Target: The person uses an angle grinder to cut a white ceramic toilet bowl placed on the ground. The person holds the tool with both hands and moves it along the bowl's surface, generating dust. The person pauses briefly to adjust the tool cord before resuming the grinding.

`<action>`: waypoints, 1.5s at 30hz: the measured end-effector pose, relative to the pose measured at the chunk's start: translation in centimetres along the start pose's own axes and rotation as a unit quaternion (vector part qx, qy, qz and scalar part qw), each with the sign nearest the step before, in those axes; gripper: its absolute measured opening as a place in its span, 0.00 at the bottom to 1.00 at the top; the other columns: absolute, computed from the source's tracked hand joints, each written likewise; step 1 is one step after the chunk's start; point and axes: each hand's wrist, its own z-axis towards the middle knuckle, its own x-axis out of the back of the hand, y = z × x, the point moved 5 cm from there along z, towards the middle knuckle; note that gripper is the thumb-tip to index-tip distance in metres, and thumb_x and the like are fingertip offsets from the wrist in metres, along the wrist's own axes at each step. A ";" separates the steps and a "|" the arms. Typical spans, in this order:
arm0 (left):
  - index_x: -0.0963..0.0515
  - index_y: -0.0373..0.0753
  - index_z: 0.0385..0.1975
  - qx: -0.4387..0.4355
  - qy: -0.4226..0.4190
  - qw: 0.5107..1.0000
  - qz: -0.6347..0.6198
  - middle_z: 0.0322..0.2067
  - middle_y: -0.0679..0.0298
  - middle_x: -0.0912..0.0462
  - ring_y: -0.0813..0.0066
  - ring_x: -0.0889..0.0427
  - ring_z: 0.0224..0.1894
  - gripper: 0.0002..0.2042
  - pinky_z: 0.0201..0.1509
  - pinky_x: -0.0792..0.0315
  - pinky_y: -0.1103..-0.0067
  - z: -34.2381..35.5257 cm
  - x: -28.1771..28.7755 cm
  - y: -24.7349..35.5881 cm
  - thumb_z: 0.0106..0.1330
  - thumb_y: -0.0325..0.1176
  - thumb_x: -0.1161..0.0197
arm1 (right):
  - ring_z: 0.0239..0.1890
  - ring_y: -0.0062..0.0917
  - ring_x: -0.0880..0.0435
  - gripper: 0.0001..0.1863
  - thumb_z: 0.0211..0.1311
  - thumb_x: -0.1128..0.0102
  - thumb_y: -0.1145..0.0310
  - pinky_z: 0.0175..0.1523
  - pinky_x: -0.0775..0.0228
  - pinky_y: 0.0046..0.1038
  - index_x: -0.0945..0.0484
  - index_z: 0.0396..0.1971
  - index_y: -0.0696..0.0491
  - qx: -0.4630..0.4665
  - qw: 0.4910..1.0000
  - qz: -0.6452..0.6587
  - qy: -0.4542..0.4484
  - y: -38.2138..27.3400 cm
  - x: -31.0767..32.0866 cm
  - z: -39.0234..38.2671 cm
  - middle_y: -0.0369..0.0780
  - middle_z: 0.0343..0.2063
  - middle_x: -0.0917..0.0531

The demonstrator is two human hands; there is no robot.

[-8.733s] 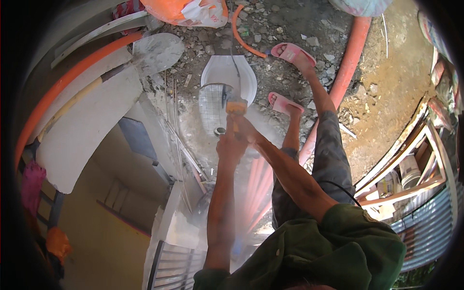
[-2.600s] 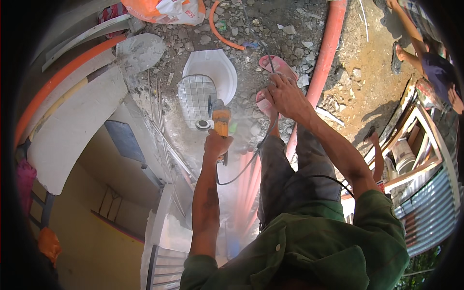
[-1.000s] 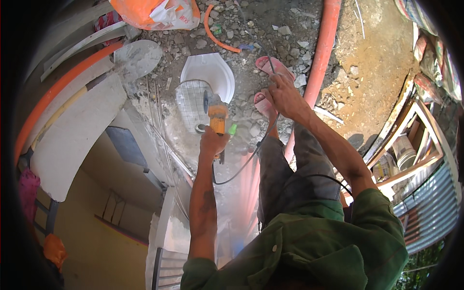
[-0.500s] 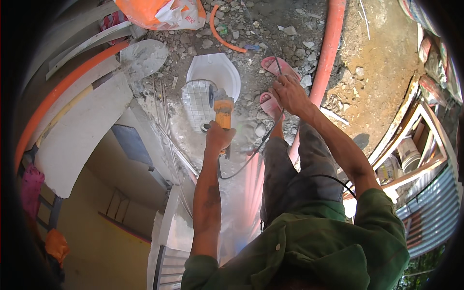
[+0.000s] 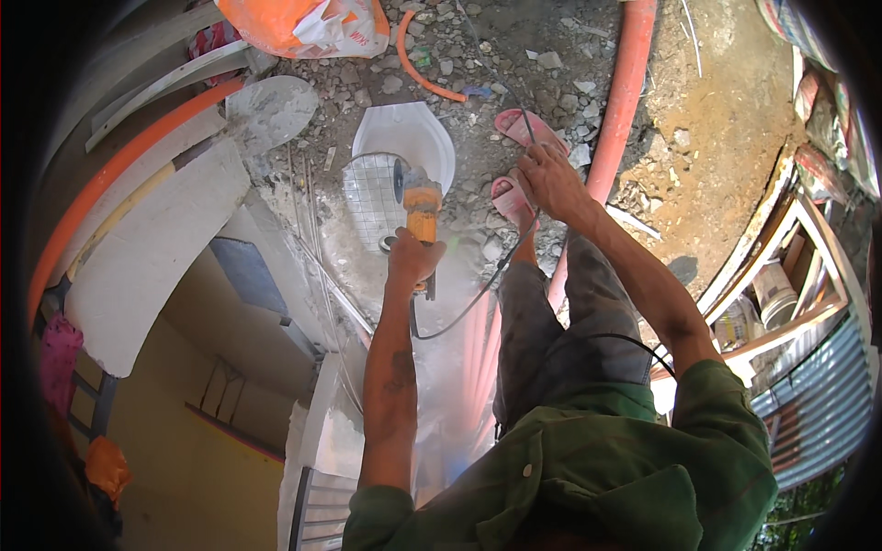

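My left hand (image 5: 415, 257) grips an orange angle grinder (image 5: 423, 209) by its body. The grinder's cutting disc (image 5: 400, 178) stands at the right edge of a pale piece with a grid pattern (image 5: 372, 197); whether it touches cannot be made out. This piece lies against a white, basin-like ceramic piece (image 5: 404, 129) on the rubble. My right hand (image 5: 551, 181) is closed around a dark power cord (image 5: 491, 280), which loops down towards the grinder and also runs on up over the ground. Pale dust hangs around the grinder and below it.
Both feet, in pink sandals (image 5: 510, 197), stand close right of the grinder. A thick orange pipe (image 5: 625, 92) runs beside them. At left are a dusty shovel (image 5: 266, 115) and a drop into a lower room (image 5: 202, 386). A wooden frame (image 5: 818, 266) stands at right.
Both hands keep their grip and the grinder stays almost in place at the gridded piece. The whole view has shifted very slightly.
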 end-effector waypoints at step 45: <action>0.36 0.26 0.55 0.065 -0.042 0.997 -0.015 0.49 0.39 0.20 0.44 0.18 0.52 0.37 0.57 0.24 0.62 -1.9 -3.0 -4.2 0.49 0.44 0.33 | 0.54 0.28 0.24 0.11 0.69 0.49 0.62 0.56 0.33 0.40 0.20 0.37 0.51 0.016 0.992 -0.078 -0.099 -2.2 -1.3 -0.9 0.36 0.41 0.23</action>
